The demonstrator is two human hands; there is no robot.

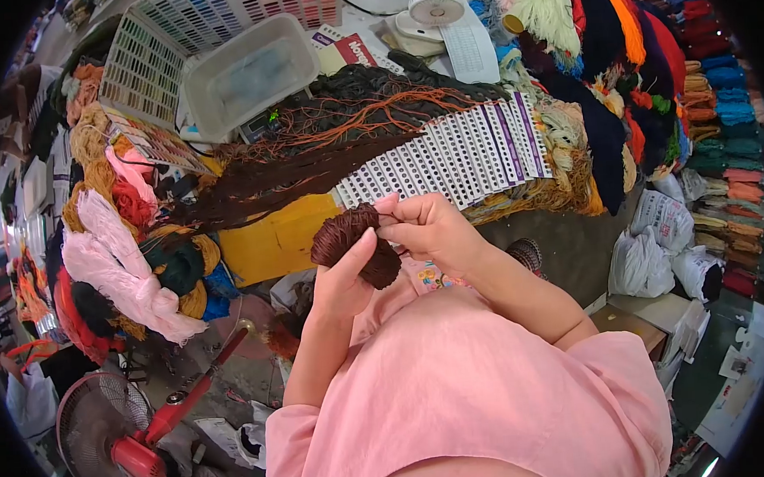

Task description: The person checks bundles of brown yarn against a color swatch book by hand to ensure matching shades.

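My left hand (pixel 343 279) is wrapped round a bundle of dark brown thread (pixel 347 238), held in front of my chest with the thumb along its side. At the bundle's right edge, my right hand (pixel 424 225) is closed in a pinch. Whatever strand lies between those fingertips is too fine to make out clearly. Just beyond the hands, a row of white cards with dark holes (pixel 447 157) lies overlapped on the table. Long dark brown strands (pixel 284 185) stretch across the tabletop beside a yellow board (pixel 278 237).
A translucent plastic tub (pixel 255 116) stands at the back, near upright colour charts (pixel 144 69). Pink yarn (pixel 120 261) hangs over the table's left edge. Heaped yarn (pixel 601 132) lies on the right. A red fan (pixel 139 458) stands at lower left, white plastic bags (pixel 642 259) at right.
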